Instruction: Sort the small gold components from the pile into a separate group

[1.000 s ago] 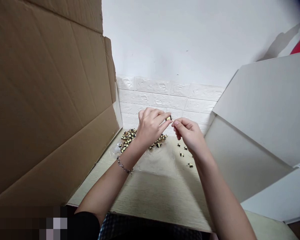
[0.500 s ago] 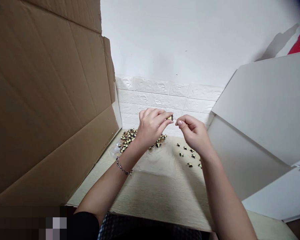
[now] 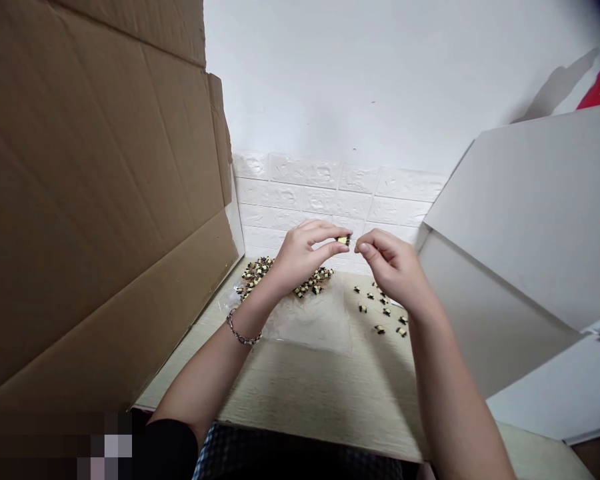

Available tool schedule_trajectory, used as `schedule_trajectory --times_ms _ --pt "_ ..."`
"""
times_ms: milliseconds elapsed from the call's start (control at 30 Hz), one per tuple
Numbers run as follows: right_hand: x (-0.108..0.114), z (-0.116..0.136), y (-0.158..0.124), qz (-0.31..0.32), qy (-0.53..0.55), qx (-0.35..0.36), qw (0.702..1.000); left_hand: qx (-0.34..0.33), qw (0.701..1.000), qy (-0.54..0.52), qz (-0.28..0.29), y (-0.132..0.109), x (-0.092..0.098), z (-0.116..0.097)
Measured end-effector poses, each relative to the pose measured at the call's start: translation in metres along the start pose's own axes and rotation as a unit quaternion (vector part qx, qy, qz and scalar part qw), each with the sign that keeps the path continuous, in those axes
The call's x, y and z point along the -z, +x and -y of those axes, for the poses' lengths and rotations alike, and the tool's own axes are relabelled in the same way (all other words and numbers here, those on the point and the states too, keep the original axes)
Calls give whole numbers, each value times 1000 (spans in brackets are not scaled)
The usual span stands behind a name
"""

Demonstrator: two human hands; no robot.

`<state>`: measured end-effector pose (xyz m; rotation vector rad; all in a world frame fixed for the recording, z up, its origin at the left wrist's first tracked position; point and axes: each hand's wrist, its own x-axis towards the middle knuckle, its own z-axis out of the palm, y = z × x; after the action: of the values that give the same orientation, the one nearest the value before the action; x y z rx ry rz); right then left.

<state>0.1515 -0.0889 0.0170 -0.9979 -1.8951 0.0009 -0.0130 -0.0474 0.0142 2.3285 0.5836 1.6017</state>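
Observation:
My left hand (image 3: 313,248) pinches a small transformer (image 3: 343,240) between thumb and fingertips. The part has a yellow wrapped middle and black ends with thin pins. Just to its right, a small gap away, my right hand (image 3: 387,257) is closed in a pinch; whatever its fingertips hold is too fine to make out. Beneath and behind my left forearm, a pile of similar transformers (image 3: 260,268) lies on a clear plastic bag (image 3: 313,327). Several single transformers (image 3: 379,329) are scattered on the table below my right hand.
A tall cardboard sheet (image 3: 100,187) borders the left side. White panels (image 3: 525,213) stand along the right. The pale table (image 3: 320,393) runs back to a white brick-patterned wall (image 3: 305,171).
My left hand has turned slightly, with its fingers and thumb wider apart, showing more of the transformer's yellow middle. My right hand has shifted slightly right, staying pinched.

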Motion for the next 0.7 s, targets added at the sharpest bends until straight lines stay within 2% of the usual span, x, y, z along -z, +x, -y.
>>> schedule_trajectory --times_ms 133,233,367,600,700 --pt "2 0 0 31 26 1 999 61 990 -118 50 1 0 5" --pt "4 -1 -1 43 35 3 998 114 970 -198 88 2 1 9" --pt "7 -1 -1 73 40 1 997 151 939 -282 127 2 0 16" --pt "14 0 -2 144 81 -29 986 194 903 -355 146 1 -5 19" --pt "14 0 -2 150 99 -31 983 194 883 -398 156 0 -7 19"
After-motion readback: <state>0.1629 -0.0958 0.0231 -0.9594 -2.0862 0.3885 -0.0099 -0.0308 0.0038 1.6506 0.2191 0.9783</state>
